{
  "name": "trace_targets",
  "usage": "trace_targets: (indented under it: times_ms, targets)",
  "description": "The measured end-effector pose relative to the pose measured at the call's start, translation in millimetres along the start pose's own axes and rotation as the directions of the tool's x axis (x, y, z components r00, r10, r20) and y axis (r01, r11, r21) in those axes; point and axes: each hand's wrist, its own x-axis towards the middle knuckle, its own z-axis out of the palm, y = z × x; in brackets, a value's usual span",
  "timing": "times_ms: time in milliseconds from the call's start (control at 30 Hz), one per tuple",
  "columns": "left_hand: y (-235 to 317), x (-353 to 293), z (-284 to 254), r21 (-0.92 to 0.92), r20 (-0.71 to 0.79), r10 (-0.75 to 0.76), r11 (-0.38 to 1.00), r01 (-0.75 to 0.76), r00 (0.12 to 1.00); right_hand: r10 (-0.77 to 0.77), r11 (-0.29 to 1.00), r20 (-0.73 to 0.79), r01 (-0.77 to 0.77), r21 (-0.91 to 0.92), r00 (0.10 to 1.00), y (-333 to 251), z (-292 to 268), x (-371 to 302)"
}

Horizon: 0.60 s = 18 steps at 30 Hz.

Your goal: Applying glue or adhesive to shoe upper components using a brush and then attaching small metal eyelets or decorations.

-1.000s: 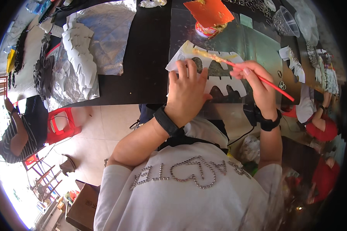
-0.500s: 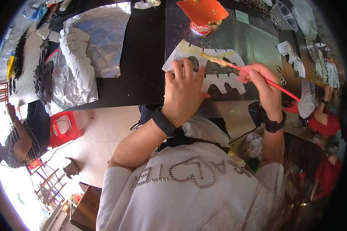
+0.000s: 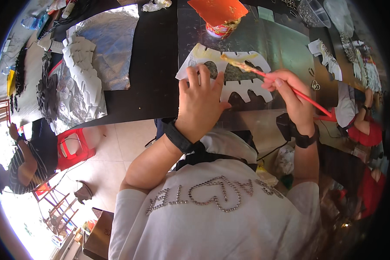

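Head view: the left hand (image 3: 201, 104) lies flat, fingers spread, pressing on the white cut-out (image 3: 229, 73) with scalloped lower edge and dark openings; palm and fingers cover its lower left part; nothing is gripped in this hand. The cut-out rests on the dark table (image 3: 156, 65), near the table's front edge, on a clear glossy sheet (image 3: 281, 43) that covers that part of the surface; yellowish paste shows along the cut-out's upper edge. The right hand (image 3: 292, 93) is closed around a red-handled brush (image 3: 268, 77), fingers pinched on the shaft about midway; the bristle end, loaded with yellowish paste, touches the upper middle of the cut-out; the handle end points off past the table's front edge to the right. Both wrists carry dark bands.

Behind the cut-out, toward the far edge, stands a small pot (image 3: 219, 28) with an orange card (image 3: 216, 8) lying over it. To the left on the table lies a foil sheet (image 3: 110, 43); a stack of white jagged cut-outs (image 3: 84, 78) rests at its left side, near the table's left front corner. Further white pieces (image 3: 327, 58) lie toward the right edge, well apart from the hands. Below the table's front edge, at left, a red stool (image 3: 73, 145) stands on the tiled floor; another person in a striped top (image 3: 24, 164) is beside it.
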Motion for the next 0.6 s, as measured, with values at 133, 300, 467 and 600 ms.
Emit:
trace_targets:
  times_ms: [133, 300, 467, 600]
  targets:
    - [-0.4, -0.2, 0.0, 0.004, 0.008, 0.006, 1.0, -0.006, 1.0, 0.003, 1.0, -0.164, 0.0, 0.018, 0.986, -0.6, 0.2, -0.2]
    - [-0.3, 0.4, 0.1, -0.008, 0.01, -0.001, 1.0, 0.001, 1.0, -0.033, 0.999, -0.046, 0.033, -0.013, 0.998, -4.4, 1.8, 1.1]
    - [0.2, 1.0, -2.3, -0.016, -0.005, 0.019, 1.0, -0.019, 1.0, -0.023, 0.999, -0.103, 0.019, -0.036, 0.994, -7.2, 1.6, -0.9]
    - [2.5, 1.2, -3.6, 0.015, 0.039, 0.064, 0.998, -0.064, 0.997, 0.013, 1.0, -0.073, -0.014, -0.016, 0.997, -5.0, -1.3, -2.9]
